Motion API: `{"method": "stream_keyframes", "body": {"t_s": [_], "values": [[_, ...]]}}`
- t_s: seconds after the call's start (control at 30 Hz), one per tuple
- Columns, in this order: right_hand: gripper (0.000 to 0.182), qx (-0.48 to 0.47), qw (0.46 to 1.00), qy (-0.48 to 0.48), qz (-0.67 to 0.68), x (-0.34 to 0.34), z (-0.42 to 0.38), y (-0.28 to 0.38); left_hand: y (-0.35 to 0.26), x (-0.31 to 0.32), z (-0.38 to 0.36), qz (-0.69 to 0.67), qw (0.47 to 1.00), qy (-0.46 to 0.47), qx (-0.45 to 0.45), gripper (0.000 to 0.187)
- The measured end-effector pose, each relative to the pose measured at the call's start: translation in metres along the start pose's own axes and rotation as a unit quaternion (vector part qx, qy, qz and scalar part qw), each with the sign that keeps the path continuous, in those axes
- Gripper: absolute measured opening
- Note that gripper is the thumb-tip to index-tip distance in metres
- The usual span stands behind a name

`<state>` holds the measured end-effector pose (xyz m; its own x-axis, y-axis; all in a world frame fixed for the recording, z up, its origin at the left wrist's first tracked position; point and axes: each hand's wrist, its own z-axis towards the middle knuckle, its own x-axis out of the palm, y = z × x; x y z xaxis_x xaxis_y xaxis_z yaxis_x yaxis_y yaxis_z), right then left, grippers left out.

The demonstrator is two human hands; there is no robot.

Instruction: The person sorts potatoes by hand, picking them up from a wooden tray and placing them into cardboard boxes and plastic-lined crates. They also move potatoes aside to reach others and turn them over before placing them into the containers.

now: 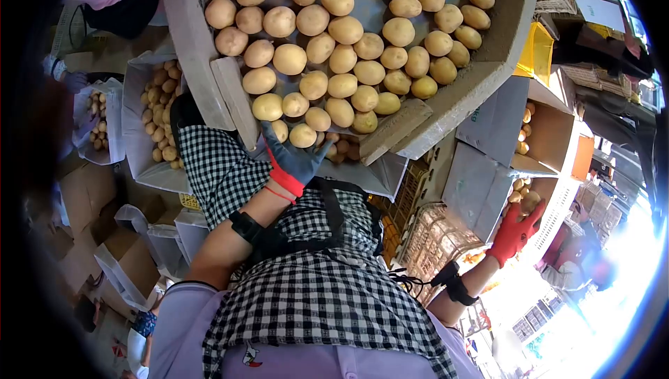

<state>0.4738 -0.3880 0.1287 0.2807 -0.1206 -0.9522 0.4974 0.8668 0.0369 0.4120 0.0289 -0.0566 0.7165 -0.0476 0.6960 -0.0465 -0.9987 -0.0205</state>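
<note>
Many yellow-brown potatoes (342, 85) lie on a grey sorting table (460, 104) with padded raised sides in front of me. My left hand (293, 161), in a grey and red glove, is at the table's narrow near end with its fingers spread. Its fingertips reach the nearest potatoes (302, 136), and it grips none that I can see. Out to the right, my right hand (512, 234) wears a red glove. Its fingers are around a potato (531, 202) at the mouth of an open carton (550, 177) that holds other potatoes; the palm side is hidden.
Below the chute end stands a lined box (387, 173) with potatoes inside. On the left are more potato-filled boxes (143, 163) and several open cartons (129, 260). Wicker baskets (433, 243) stand at my right. Other people (139, 341) are around the edges.
</note>
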Motion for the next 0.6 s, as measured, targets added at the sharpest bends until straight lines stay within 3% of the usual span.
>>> {"method": "stream_keyframes", "body": {"t_s": [0.07, 0.1, 0.13, 0.17, 0.2, 0.23, 0.27, 0.3, 0.33, 0.4, 0.47, 0.53, 0.57, 0.6], "values": [[0.066, -0.005, 0.988, 0.047, -0.145, 0.002, 0.015, 0.006, 0.004, -0.007, 0.000, 0.007, 1.000, -0.022, 0.012, 0.091], [0.065, -0.134, 0.991, -0.003, 0.003, 0.024, 0.007, 0.030, 0.006, -0.010, 0.000, 0.018, 0.999, -0.041, 0.016, 0.079], [0.063, -0.128, 0.969, 0.098, 0.188, 0.022, -0.013, 0.106, 0.007, -0.014, 0.000, 0.031, 0.997, -0.062, 0.020, 0.068], [0.062, -0.255, 0.934, 0.098, 0.231, 0.046, -0.031, 0.148, 0.011, -0.023, 0.004, 0.089, 0.993, -0.062, 0.057, 0.051], [0.061, -0.327, 0.895, 0.145, 0.265, 0.044, -0.047, 0.207, 0.014, -0.033, 0.008, 0.095, 0.992, -0.064, 0.061, 0.051], [0.061, -0.378, 0.887, 0.078, 0.253, 0.059, -0.065, 0.254, 0.017, -0.041, 0.012, 0.192, 0.972, -0.048, 0.126, 0.045], [0.064, -0.353, 0.888, 0.100, 0.276, 0.072, -0.082, 0.292, 0.017, -0.047, 0.011, 0.284, 0.939, -0.036, 0.191, 0.039], [0.074, -0.338, 0.873, 0.224, 0.273, 0.091, -0.107, 0.314, 0.013, -0.051, 0.006, 0.285, 0.937, -0.043, 0.198, 0.039], [0.087, -0.351, 0.890, 0.198, 0.213, 0.107, -0.151, 0.313, 0.005, -0.050, 0.005, 0.249, 0.949, -0.049, 0.187, 0.039], [0.095, -0.472, 0.836, 0.223, 0.167, 0.090, -0.177, 0.291, -0.010, -0.041, 0.015, 0.175, 0.970, -0.046, 0.162, 0.041], [0.097, -0.471, 0.829, 0.254, 0.161, 0.096, -0.160, 0.284, -0.016, -0.022, 0.011, 0.118, 0.975, -0.089, 0.164, 0.049], [0.098, -0.282, 0.901, 0.220, 0.246, 0.122, -0.122, 0.298, -0.026, 0.007, -0.008, 0.126, 0.978, 0.027, 0.162, 0.049], [0.093, -0.253, 0.903, 0.265, 0.223, 0.114, -0.109, 0.316, -0.020, 0.011, -0.018, 0.299, 0.900, 0.106, 0.298, 0.043], [0.093, -0.252, 0.903, 0.264, 0.226, 0.104, -0.126, 0.319, -0.020, 0.010, -0.016, 0.301, 0.899, 0.108, 0.299, 0.043]]}}
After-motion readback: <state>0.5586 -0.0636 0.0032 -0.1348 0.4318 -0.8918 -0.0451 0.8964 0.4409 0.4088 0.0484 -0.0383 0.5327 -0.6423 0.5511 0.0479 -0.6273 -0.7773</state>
